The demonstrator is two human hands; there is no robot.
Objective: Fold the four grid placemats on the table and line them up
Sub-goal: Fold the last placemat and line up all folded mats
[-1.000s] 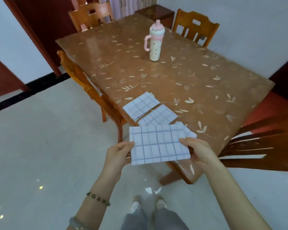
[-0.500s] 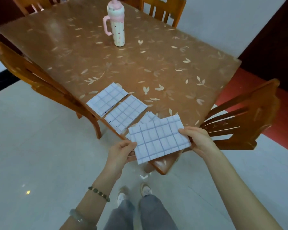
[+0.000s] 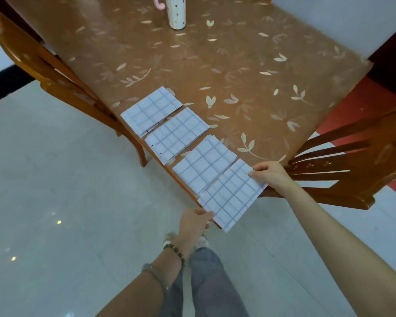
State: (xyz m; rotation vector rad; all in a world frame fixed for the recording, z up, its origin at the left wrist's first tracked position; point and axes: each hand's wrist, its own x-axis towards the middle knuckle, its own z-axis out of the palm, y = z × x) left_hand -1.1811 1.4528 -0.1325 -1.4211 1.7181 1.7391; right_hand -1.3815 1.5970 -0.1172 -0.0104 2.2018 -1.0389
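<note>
The nearest grid placemat (image 3: pixel 232 195), folded, sits just below the centre of the frame over the near corner of the desk (image 3: pixel 238 65), its lower end hanging past the desk edge. The left hand (image 3: pixel 192 221) pinches its lower-left edge and the right hand (image 3: pixel 270 173) pinches its upper-right corner. Gripping opposite ends likely keeps the fold flat and lets the person square it against its neighbour. Its upper-left edge meets the third placemat (image 3: pixel 204 164); whether it overlaps is unclear. Further up and left lie the second placemat (image 3: pixel 176 133) and the farthest placemat (image 3: pixel 151 110), each folded and hugging the desk edge, so the row runs diagonally. This last piece seems to need only a small nudge into line. A spotted bottle (image 3: pixel 175 12) stands well apart at the top.
</note>
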